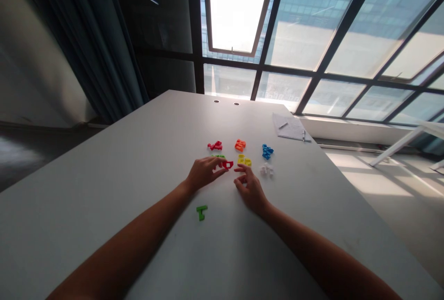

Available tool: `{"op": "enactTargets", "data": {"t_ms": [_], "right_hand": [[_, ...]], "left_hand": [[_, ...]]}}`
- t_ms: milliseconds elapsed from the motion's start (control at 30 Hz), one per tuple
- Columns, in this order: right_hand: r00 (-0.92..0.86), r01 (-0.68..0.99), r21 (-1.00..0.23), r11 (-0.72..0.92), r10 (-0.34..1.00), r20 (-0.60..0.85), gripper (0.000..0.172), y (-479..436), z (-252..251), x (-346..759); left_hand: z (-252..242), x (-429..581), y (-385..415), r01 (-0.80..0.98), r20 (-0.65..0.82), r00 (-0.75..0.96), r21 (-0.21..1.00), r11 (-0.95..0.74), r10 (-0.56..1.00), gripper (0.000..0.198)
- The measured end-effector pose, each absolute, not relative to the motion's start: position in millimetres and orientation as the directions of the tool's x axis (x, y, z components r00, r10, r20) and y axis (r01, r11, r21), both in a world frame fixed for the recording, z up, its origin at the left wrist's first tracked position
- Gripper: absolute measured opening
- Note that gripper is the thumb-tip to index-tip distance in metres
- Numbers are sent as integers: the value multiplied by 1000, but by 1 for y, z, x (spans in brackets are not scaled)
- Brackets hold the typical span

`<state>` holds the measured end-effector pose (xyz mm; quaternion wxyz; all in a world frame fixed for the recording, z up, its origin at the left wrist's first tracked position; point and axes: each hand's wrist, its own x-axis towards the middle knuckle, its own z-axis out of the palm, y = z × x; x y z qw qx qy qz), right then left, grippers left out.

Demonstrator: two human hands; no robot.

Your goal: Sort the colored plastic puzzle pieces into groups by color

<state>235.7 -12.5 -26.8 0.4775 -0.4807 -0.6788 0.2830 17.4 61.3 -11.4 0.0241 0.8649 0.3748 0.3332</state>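
My left hand (204, 172) is closed on a small red plastic piece (228, 165), which has an opening in it and sticks out past the fingertips. Just right of that piece, my right hand (250, 188) hovers with bent fingers apart and nothing visible in them. Behind the hands lie small piles of plastic pieces: red (215, 145), orange (240, 145), yellow (244, 160) and blue (267, 151). White pieces (267, 170) sit right of my right hand. Green pieces (219, 156) are partly hidden by my left hand. Nearer to me, a lone green T-like piece (201, 212) rests between my forearms.
Everything lies on a large white table (138, 152). Paper sheets (291, 128) with a pen (283, 125) on top are near its right edge. Two round cable holes (216, 101) show at the far end. Windows stand beyond, and a dark curtain (79, 36) hangs at left.
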Motion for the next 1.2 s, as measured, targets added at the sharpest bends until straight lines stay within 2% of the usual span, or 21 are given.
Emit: {"op": "enactTargets", "data": {"t_ms": [133, 200, 333, 467, 633, 733, 833, 933, 1067, 1200], "right_hand": [[-104, 378, -847, 374, 926, 363, 45, -12, -30, 235], [-131, 395, -835, 384, 923, 363, 45, -12, -30, 235], [-176, 443, -792, 420, 907, 383, 42, -13, -28, 235], [-192, 463, -767, 444, 895, 403, 41, -13, -27, 234], [-238, 505, -727, 465, 885, 401, 34, -15, -28, 234], [-350, 545, -627, 557, 830, 434, 29, -22, -23, 233], [-613, 483, -451, 751, 657, 438, 38, -34, -11, 230], [-791, 401, -344, 849, 510, 337, 53, -45, 1, 227], [-847, 358, -311, 880, 447, 289, 67, -51, 6, 223], [-832, 368, -327, 870, 465, 302, 54, -49, 1, 224]], "left_hand": [[-8, -5, 84, 837, 619, 205, 291, -464, 758, 34], [-10, -17, 97, 893, 580, 107, 301, -335, 807, 31], [-19, -30, 112, 927, 444, 41, 317, -199, 895, 32], [-25, -27, 112, 902, 414, 75, 359, -238, 907, 48], [-26, -23, 109, 869, 421, 203, 340, -361, 884, 35], [-23, -22, 107, 822, 420, 295, 346, -452, 858, 29], [-22, -22, 107, 853, 477, 203, 343, -393, 855, 27], [-24, -22, 109, 911, 460, 91, 321, -261, 883, 30], [-28, -21, 110, 891, 398, 230, 279, -357, 888, 28], [-25, -19, 107, 863, 405, 291, 280, -421, 866, 22]]}}
